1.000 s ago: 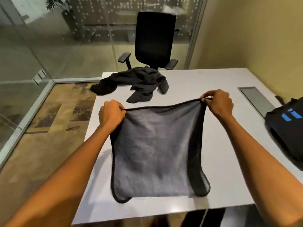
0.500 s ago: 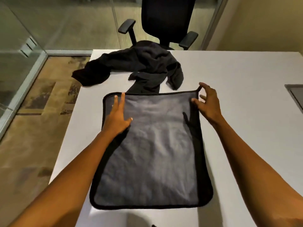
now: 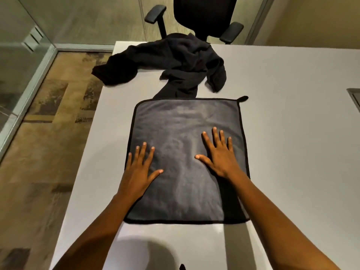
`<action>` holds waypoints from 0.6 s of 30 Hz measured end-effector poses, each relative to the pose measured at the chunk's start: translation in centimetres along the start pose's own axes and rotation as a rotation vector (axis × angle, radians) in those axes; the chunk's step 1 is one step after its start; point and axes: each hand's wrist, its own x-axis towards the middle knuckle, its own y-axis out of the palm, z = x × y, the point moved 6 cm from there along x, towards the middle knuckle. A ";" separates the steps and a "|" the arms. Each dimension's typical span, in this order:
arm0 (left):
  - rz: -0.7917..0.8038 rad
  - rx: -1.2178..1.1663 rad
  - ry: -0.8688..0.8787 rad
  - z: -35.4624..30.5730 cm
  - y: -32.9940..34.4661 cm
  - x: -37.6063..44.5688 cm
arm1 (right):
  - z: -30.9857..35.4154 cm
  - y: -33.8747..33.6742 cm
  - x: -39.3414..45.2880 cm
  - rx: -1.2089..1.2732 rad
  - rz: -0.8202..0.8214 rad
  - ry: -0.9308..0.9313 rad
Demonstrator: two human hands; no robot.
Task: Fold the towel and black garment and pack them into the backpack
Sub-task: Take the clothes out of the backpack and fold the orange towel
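Grey towel (image 3: 187, 152) lies flat, spread out at frame centre on the white desk (image 3: 292, 133), black trim all round, small loop at its upper right corner. Left hand (image 3: 139, 172) flat on the towel's lower left edge, fingers straight and spread, grip released. Right hand (image 3: 220, 154) flat on the towel right of centre, same, grip released. Black garment (image 3: 175, 63) crumpled at upper centre, touching the towel's top edge, one sleeve hanging off the desk's left edge. Chair (image 3: 202, 14) at top.
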 end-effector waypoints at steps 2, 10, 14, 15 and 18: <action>0.045 0.020 0.024 0.1 0.0 -1.8 | 0.5 -0.5 -1.9 0.055 0.052 -0.021; 0.218 0.031 0.123 1.3 0.4 -10.8 | -0.9 0.7 -15.0 0.051 0.071 -0.056; 0.176 0.091 0.174 1.0 0.0 -12.6 | -1.7 0.5 -17.3 0.034 0.021 -0.081; 0.113 0.074 0.188 0.7 -0.6 -12.8 | -1.1 0.0 -17.7 0.016 -0.002 -0.107; -0.106 0.140 0.306 -0.4 -2.1 -13.3 | -0.6 -0.8 -18.3 -0.007 -0.057 -0.129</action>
